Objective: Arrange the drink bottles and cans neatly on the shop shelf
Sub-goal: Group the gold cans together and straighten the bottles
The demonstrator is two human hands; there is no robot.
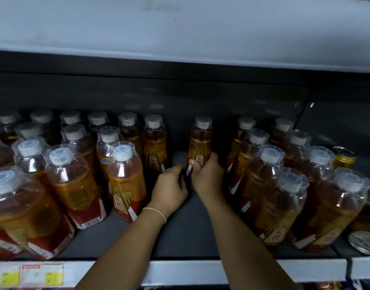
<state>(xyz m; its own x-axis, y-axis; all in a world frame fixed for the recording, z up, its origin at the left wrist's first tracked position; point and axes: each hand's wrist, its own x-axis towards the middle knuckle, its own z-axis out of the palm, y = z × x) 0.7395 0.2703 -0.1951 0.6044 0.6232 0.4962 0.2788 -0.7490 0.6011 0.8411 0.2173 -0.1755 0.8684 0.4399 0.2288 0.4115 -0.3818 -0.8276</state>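
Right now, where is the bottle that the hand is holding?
Head view: the bottle stands at the back of the shelf, in its middle gap, gripped by the right hand.

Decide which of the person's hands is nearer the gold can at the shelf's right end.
Right. The right hand, gripping the lone bottle, lies left of the gold can; the left hand is even farther left.

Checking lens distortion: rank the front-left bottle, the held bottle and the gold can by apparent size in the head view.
Largest: front-left bottle, though it is nearest the camera.
Next: held bottle, seemingly the same kind, so likely equal in truth.
Smallest: gold can, only its top showing.
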